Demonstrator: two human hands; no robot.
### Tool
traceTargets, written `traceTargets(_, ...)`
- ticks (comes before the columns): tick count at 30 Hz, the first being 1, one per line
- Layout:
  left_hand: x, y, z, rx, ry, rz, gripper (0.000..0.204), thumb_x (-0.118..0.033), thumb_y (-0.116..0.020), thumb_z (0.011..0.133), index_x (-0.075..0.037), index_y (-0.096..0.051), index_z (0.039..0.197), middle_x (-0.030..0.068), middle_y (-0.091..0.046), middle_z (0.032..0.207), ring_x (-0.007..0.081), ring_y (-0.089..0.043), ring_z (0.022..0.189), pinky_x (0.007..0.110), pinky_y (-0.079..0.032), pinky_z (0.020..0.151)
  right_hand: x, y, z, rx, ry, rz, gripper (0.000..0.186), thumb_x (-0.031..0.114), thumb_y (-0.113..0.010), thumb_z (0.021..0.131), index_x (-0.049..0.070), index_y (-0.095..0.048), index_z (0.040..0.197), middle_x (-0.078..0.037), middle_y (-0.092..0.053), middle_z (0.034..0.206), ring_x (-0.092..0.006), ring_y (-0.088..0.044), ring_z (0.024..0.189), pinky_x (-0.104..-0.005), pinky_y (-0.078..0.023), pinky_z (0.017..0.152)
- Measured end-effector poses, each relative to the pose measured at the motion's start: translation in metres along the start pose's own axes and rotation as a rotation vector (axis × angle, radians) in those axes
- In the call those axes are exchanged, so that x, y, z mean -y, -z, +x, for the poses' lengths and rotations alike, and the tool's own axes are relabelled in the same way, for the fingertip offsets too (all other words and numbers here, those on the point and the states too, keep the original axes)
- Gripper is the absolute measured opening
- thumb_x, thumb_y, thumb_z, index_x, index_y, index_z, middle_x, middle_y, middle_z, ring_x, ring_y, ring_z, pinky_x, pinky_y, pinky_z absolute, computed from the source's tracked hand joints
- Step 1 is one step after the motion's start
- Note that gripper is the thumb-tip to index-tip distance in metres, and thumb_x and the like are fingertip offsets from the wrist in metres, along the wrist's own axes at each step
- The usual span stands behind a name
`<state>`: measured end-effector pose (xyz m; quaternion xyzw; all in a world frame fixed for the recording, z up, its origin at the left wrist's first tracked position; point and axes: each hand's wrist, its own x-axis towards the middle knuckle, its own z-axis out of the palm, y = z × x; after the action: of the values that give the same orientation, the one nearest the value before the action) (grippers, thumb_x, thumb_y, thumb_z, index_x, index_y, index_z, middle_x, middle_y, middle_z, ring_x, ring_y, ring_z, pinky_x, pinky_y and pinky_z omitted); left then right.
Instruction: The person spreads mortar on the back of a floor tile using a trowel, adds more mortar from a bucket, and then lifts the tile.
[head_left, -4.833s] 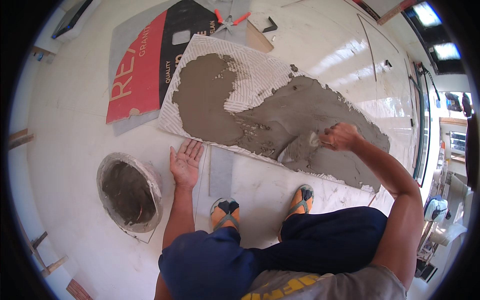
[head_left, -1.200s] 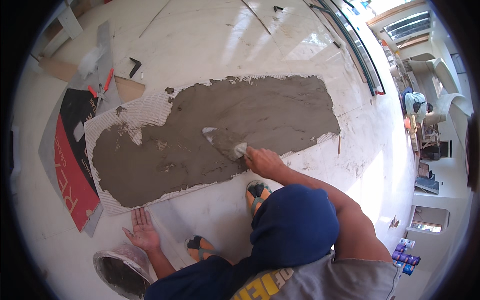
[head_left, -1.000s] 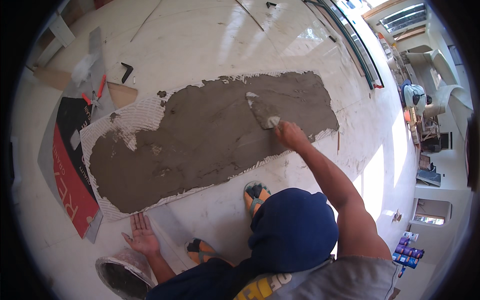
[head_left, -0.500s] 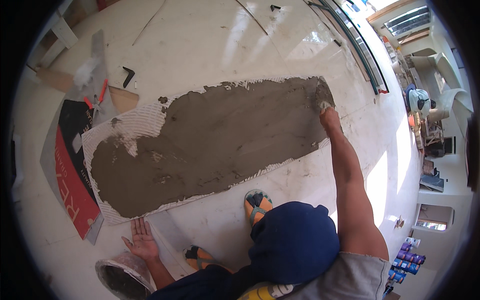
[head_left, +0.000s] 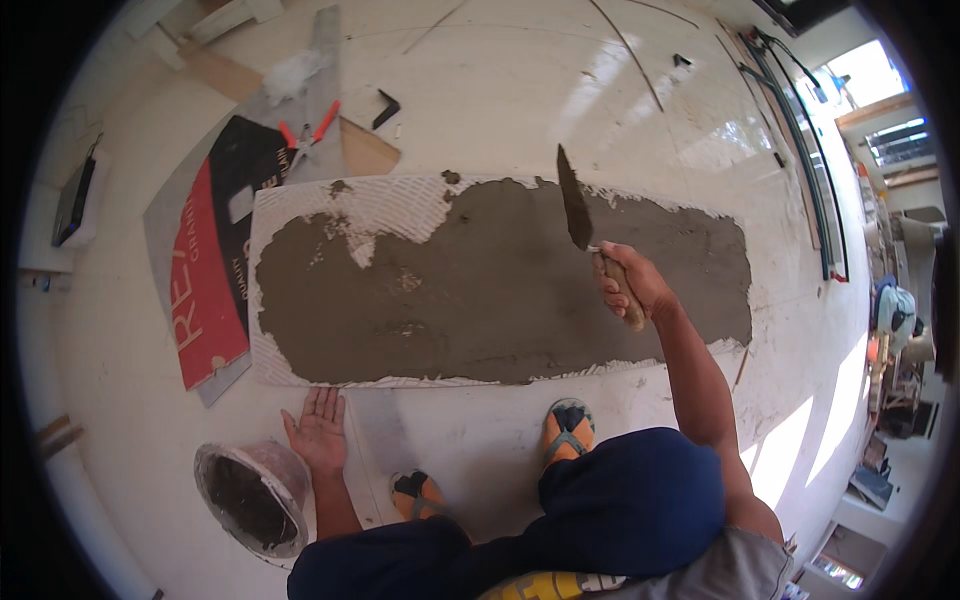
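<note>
A long tile with a ribbed white back (head_left: 385, 205) lies flat on the floor, most of it under a coat of wet grey mortar (head_left: 480, 300). My right hand (head_left: 632, 280) is wrapped round the wooden handle of a trowel (head_left: 573, 200), whose mortar-smeared blade is raised over the tile's far edge. Palm up with fingers stretched out, my left hand (head_left: 318, 430) holds nothing, its fingertips at the tile's near edge. A bucket (head_left: 285, 465) with grey mortar inside stands beside my left wrist.
Red-handled pliers (head_left: 312, 135) rest on flattened red and black cardboard (head_left: 215, 270) left of the tile. A black angle piece (head_left: 386, 107) lies beyond it. Long dark metal bars (head_left: 790, 130) lie at the far right. My sandalled foot (head_left: 568, 430) is close to the near edge.
My right hand has brought the trowel left from the tile's right end and lifted it off the mortar. The whole view has shifted and turned; my left hand stays open by the edge.
</note>
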<state>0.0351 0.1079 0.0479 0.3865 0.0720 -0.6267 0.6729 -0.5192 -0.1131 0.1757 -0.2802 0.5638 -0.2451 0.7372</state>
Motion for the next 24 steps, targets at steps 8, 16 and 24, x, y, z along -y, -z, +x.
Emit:
traceTargets(8, 0.007, 0.013, 0.002, 0.115, -0.024, 0.052, 0.093, -0.066, -0.038, 0.102, 0.014, -0.036, 0.150, 0.0310, -0.043, 0.152, 0.0402, -0.043, 0.144, 0.050, -0.030, 0.123, 0.020, -0.124, 0.114, -0.101, 0.546, -1.356, 0.038, 0.033, -0.055, 0.100, -0.003, -0.068, 0.098, -0.032, -0.068, 0.088, -0.0460, -0.070, 0.086, -0.0520, -0.056, 0.075)
traceTargets(16, 0.012, 0.006, 0.010, 0.134, 0.002, 0.048, 0.092, -0.065, -0.039, 0.103, 0.014, -0.035, 0.149, 0.0320, -0.040, 0.154, 0.0413, -0.041, 0.145, 0.050, -0.030, 0.123, -0.024, -0.165, 0.132, 0.330, 0.705, -1.915, 0.039, 0.030, -0.052, 0.099, -0.005, -0.068, 0.096, -0.033, -0.070, 0.096, -0.0496, -0.068, 0.096, -0.0545, -0.055, 0.085)
traceTargets(24, 0.011, 0.005, 0.007, 0.115, 0.013, -0.010, 0.096, -0.065, -0.040, 0.102, 0.015, -0.027, 0.153, 0.0303, -0.037, 0.156, 0.0402, -0.036, 0.147, 0.049, -0.025, 0.125, 0.013, -0.171, 0.093, -0.224, 0.457, -1.433, 0.034, 0.025, -0.053, 0.096, -0.004, -0.070, 0.094, -0.028, -0.072, 0.098, -0.0477, -0.070, 0.092, -0.0552, -0.056, 0.085)
